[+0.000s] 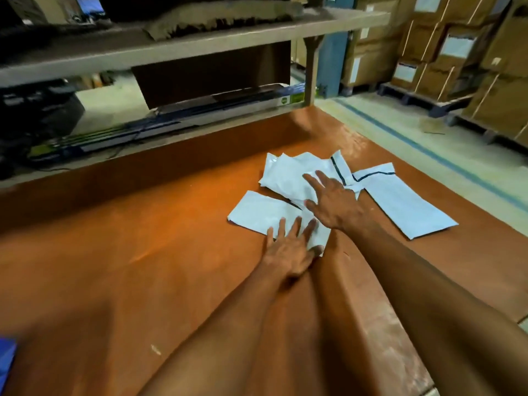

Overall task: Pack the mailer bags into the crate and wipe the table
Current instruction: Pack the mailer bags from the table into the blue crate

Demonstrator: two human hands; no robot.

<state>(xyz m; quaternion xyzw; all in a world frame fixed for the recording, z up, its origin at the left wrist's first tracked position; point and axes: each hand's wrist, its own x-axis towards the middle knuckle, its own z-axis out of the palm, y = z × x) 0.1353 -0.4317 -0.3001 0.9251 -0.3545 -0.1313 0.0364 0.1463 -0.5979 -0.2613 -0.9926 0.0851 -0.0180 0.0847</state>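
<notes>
Several white mailer bags [288, 175] lie scattered on the right half of the orange table [143, 238]. One bag [405, 207] lies apart at the right, near the table's edge. My left hand [291, 250] rests flat, fingers spread, on the near corner of the closest bag [257, 212]. My right hand [334, 204] lies flat with fingers apart on the overlapping bags in the middle of the pile. Neither hand grips anything. No crate shows in view.
A grey shelf [200, 44] spans above the table's far side, with long boxes [200, 112] beneath it. Stacked cardboard cartons [457, 52] on pallets stand at the right across a floor aisle. A blue object [7, 361] peeks in at the lower left.
</notes>
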